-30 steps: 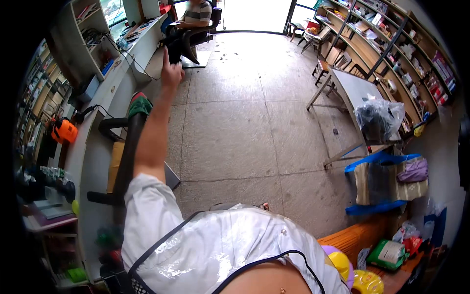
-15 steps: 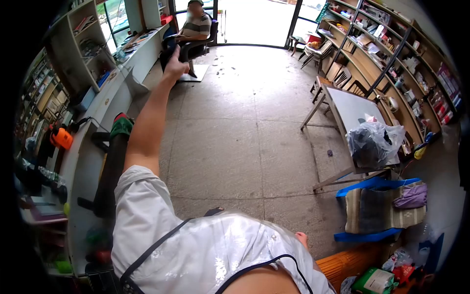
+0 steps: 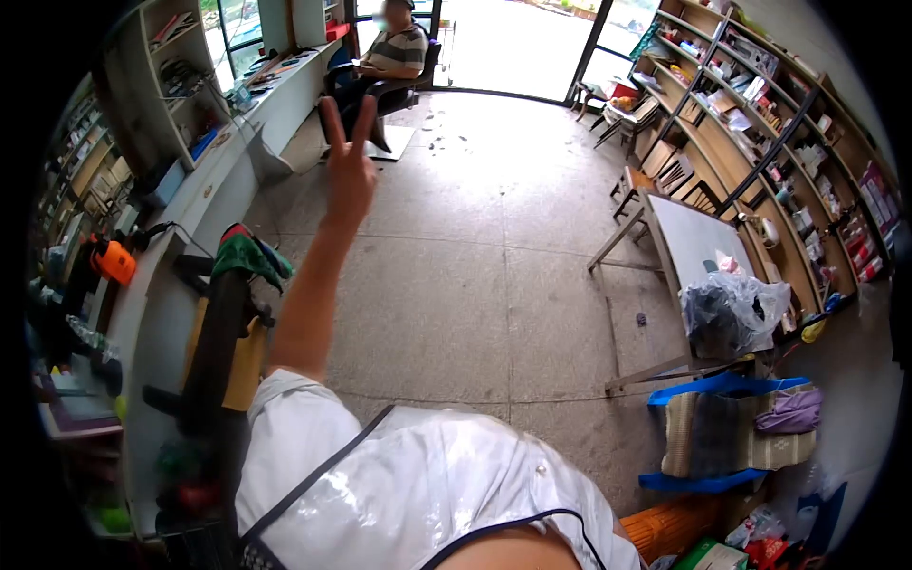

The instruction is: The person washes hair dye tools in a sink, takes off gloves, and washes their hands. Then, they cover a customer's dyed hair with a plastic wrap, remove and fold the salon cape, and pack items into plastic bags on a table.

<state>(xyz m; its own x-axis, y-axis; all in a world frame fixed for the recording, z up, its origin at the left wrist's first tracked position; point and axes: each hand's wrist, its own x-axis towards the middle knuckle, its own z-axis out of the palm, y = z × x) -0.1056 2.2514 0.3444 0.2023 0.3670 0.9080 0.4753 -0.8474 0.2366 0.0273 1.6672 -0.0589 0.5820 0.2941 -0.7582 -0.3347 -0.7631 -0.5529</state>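
Observation:
My left hand is stretched out in front of me with two fingers raised and spread apart in a V. The other fingers look folded toward the palm, and it holds nothing. Beyond the fingertips, a seated person in a striped shirt is in a dark office chair. Below my forearm, a green and red cloth hangs over the back of a black chair. My right hand is out of sight beyond my white shirt.
A long counter runs along the left wall, with an orange object on it. To the right stand a table bearing a plastic bag, tall shelves and a blue chair with a striped cover. Tiled floor lies between.
My left hand has gone from a pointing shape to two raised, spread fingers, and sits slightly lower. My right hand's fingers, visible earlier beside my shirt, have left view. The camera has shifted slightly.

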